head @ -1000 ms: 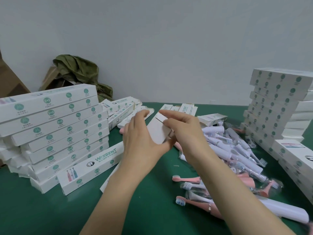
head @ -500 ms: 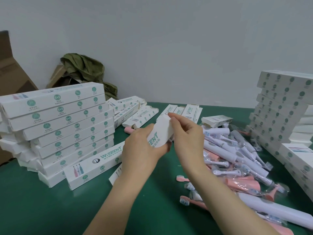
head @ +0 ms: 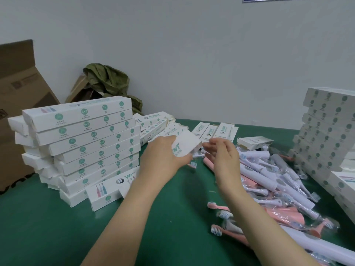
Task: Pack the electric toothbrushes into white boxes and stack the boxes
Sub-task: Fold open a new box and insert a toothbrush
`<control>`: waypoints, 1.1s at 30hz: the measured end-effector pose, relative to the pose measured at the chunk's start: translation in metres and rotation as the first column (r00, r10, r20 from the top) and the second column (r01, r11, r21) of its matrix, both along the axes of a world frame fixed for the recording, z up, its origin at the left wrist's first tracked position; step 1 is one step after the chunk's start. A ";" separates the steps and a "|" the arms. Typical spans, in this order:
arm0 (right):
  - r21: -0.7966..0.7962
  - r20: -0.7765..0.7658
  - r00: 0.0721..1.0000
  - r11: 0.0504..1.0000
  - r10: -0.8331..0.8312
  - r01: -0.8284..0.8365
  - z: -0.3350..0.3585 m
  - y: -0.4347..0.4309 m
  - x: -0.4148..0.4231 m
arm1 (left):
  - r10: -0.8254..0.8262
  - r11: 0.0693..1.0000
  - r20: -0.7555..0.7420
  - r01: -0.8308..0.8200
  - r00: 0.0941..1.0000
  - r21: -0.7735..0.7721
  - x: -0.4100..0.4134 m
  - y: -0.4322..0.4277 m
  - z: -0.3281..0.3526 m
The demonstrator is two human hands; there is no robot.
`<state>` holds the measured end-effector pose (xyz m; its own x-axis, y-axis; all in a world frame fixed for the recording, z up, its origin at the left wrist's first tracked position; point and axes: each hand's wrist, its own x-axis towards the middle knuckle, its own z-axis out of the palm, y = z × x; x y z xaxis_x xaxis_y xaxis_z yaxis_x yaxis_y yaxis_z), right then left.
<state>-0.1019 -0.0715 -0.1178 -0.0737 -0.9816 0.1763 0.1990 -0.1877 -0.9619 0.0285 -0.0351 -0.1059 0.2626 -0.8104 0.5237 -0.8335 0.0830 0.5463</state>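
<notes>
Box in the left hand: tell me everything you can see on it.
The white box looks like thin cardboard, with teal lettering ending in ENT on its near face. The left hand grips it above the green table, its free end pointing right. The right hand is beside that end, blurred; contact unclear.

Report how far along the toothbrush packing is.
Done: a left stack and a right stack of closed boxes. In hand: the left hand grips one white box, with the right hand beside its end. Left: many loose toothbrushes and flat boxes, so plenty remains.
</notes>
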 end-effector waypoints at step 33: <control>-0.147 -0.988 -0.042 0.988 -0.146 0.037 -0.037 -0.035 -0.061 | -0.108 0.917 0.113 0.055 0.988 0.395 -0.070 -0.194 -0.012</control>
